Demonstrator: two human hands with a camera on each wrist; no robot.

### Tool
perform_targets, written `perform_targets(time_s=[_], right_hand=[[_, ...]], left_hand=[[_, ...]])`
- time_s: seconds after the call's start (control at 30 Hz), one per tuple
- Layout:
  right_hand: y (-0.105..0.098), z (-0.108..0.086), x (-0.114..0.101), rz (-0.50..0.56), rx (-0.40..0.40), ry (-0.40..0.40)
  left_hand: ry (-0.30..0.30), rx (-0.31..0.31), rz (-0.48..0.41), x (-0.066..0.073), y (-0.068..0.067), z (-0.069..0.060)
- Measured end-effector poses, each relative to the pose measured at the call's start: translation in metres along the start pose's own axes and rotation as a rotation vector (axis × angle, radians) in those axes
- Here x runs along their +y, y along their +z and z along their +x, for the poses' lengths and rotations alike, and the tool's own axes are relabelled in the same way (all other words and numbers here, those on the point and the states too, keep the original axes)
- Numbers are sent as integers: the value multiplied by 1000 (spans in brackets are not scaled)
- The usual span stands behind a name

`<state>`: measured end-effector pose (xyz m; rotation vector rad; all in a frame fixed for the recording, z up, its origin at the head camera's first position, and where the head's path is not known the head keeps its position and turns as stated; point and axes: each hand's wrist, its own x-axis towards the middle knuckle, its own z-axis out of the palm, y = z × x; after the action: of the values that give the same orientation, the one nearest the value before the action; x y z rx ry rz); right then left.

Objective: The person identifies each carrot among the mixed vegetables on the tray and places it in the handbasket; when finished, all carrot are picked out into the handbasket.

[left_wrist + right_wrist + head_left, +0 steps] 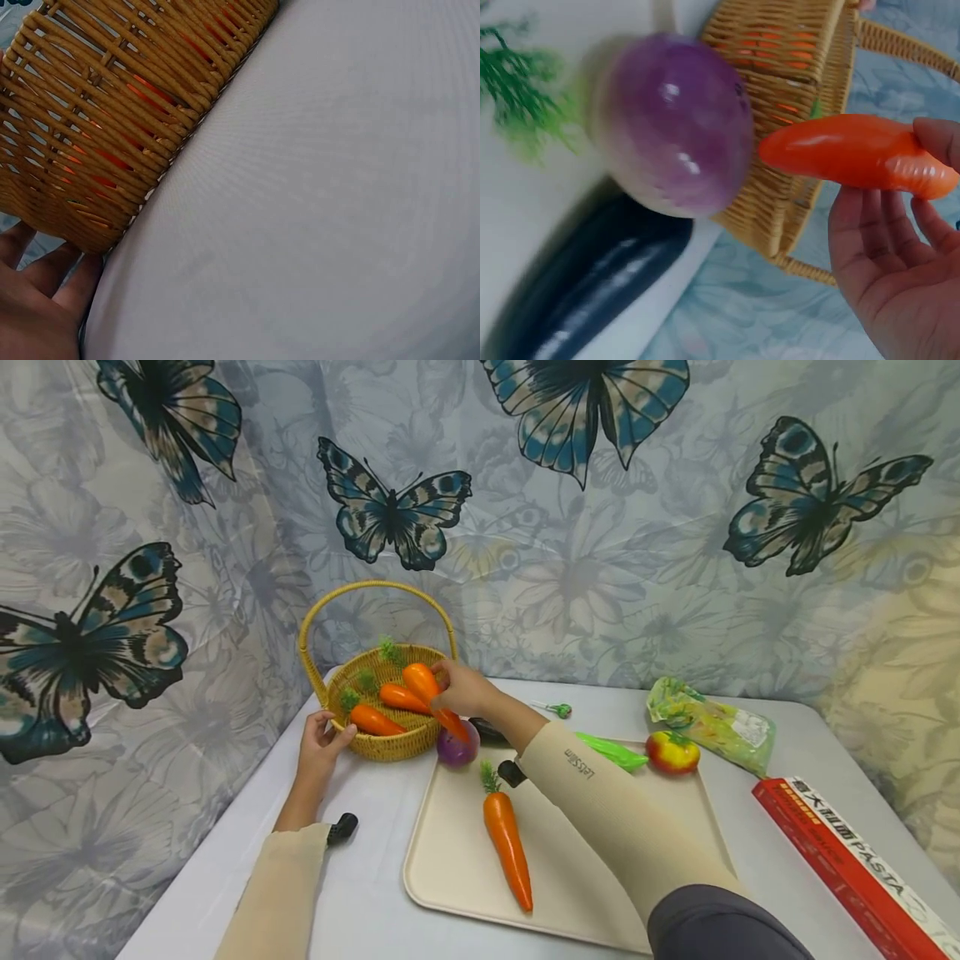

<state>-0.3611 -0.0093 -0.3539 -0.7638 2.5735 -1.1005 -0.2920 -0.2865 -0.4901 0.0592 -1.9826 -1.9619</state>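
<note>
Right hand (468, 689) up at the right side of the wicker basket (390, 749), and it has a plastic orange carrot (840, 150) pinched between thumb and fingers! That carrot is over the basket's right rim, thick end to the far left, pointed tip slanting down to the near right. Whether it touches the rim, I cannot tell.

Over on the left, the left hand (318, 756) grips the basket at its near left side, thumb at the rim, fingers against the outer weave; the left wrist view has those fingers at the wall, with orange glowing through the gaps. Inside lie 2 more carrots, 1 near (377, 721) and 1 farther back (401, 697), with feathery green tops to their left.

Down to the cream tray (446, 864), right of the basket: 1 long carrot (506, 839) lies there, leafy top far, tip near. At the tray's far left corner, a round purple vegetable (456, 746) sits just beside the basket, with a dark eggplant (600, 277) right next to it, partly behind the right arm in the head view. Farther right, a bright green vegetable (611, 752), then a red-and-yellow fruit (672, 753) at the far right corner!

Beyond the tray on the white table (360, 893), a green printed bag (712, 724) lies far right, and a red pasta box (847, 868) runs along the near right.
</note>
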Motion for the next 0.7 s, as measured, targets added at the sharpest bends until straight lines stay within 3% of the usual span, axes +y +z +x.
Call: perform_targets(time_s=[0.23, 0.5, 0.6, 0.7], right_hand=[[4, 29, -7, 2, 22, -35], [18, 47, -11, 31, 7, -78], [22, 50, -14, 63, 18, -87], [27, 55, -15, 92, 53, -80]], left_hand=[[-31, 3, -45, 4, -1, -2], [-55, -9, -27, 26, 7, -11], [-60, -9, -31, 27, 9, -11], [-46, 9, -36, 15, 6, -5]])
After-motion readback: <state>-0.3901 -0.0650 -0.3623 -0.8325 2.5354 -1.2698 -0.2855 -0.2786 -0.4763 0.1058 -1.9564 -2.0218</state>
